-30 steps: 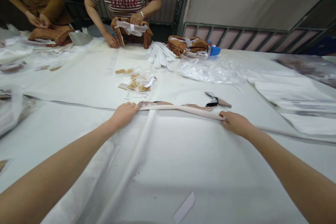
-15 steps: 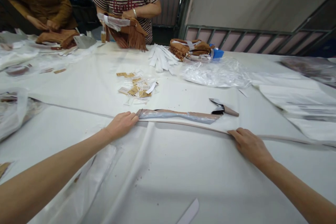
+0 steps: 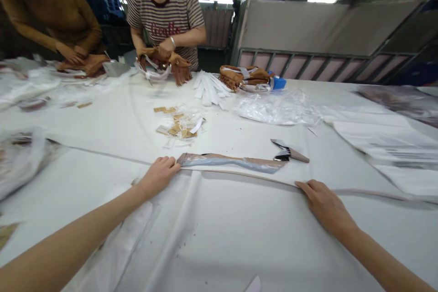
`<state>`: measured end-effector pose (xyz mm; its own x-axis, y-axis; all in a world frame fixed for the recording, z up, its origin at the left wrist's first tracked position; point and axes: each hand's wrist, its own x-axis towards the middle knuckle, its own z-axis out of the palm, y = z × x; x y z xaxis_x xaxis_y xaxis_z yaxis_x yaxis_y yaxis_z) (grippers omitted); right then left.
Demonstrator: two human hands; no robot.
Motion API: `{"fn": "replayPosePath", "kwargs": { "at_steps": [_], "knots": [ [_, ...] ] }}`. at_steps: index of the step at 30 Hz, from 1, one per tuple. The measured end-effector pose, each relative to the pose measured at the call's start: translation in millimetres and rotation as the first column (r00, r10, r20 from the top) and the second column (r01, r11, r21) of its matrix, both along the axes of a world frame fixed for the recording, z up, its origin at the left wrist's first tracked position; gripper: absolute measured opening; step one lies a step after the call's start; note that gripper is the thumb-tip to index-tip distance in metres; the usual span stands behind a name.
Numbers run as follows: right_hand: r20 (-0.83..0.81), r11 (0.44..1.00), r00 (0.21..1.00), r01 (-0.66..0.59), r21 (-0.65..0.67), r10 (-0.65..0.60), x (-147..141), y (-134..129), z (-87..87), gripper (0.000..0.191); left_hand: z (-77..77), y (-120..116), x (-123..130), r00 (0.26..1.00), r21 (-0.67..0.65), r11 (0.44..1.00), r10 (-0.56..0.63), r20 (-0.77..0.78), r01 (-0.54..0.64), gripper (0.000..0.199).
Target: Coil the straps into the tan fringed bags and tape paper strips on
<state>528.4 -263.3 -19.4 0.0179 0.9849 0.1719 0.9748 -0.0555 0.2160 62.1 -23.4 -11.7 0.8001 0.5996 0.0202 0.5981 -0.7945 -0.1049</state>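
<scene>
My left hand (image 3: 158,175) rests palm down on the white table cover (image 3: 219,237), fingertips at the left end of a long flat clear-wrapped strip (image 3: 232,162) with brown edges. My right hand (image 3: 324,204) lies flat on the cover's folded front edge, to the right of the strip and apart from it. Neither hand grips anything.
A small black and brown piece (image 3: 289,152) lies beyond the strip. Tan tags in clear bags (image 3: 178,124), white strips (image 3: 207,86), crumpled plastic (image 3: 277,107) and a brown fringed bag (image 3: 242,75) sit further back. Two people (image 3: 167,18) handle brown fringed goods at the far edge.
My right hand slid back toward me and to the right, off the strip's end. The strip now lies flat. The striped-shirt person lifted and turned a fringed bag.
</scene>
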Motion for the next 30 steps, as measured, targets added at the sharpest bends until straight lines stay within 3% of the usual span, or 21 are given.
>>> {"fn": "replayPosePath", "kwargs": {
  "at_steps": [7, 11, 18, 21, 24, 27, 30],
  "knots": [
    [0.084, 0.996, 0.996, -0.022, 0.092, 0.014, 28, -10, -18.3, 0.066, 2.0, -4, -41, 0.983, -0.059, 0.987, 0.155, 0.097, -0.15, 0.04],
    [0.073, 1.0, 0.997, 0.006, 0.001, -0.006, 26, -12, -17.6, 0.068, 10.1, -2, -53, 0.989, -0.154, 0.981, 0.132, 0.067, -0.121, 0.044],
    [0.125, 0.979, 0.979, 0.177, -0.102, -0.164, -8, -11, 5.2, 0.071, 30.4, -4, -43, 0.967, -0.227, 0.944, 0.215, -0.137, -0.242, 0.04],
    [0.082, 0.956, 0.977, 0.21, -0.205, -0.197, -22, -7, 26.2, 0.056, 29.2, -7, -33, 0.964, -0.181, 0.951, 0.226, -0.143, -0.25, 0.035],
    [0.051, 0.951, 0.974, 0.228, -0.211, -0.222, -23, -17, 44.4, 0.03, 16.8, -10, -22, 0.96, -0.088, 0.96, 0.257, -0.108, -0.267, 0.041],
    [0.046, 0.945, 0.961, 0.276, -0.173, -0.272, -9, -40, 53.9, 0.034, -10.3, -1, -20, 0.96, -0.016, 0.963, 0.268, -0.085, -0.271, 0.041],
    [0.017, 0.933, 0.942, 0.336, -0.128, -0.336, 7, -67, 59.5, 0.035, -44.3, 22, -28, 0.971, 0.033, 0.974, 0.224, -0.083, -0.222, 0.033]
  ]
}}
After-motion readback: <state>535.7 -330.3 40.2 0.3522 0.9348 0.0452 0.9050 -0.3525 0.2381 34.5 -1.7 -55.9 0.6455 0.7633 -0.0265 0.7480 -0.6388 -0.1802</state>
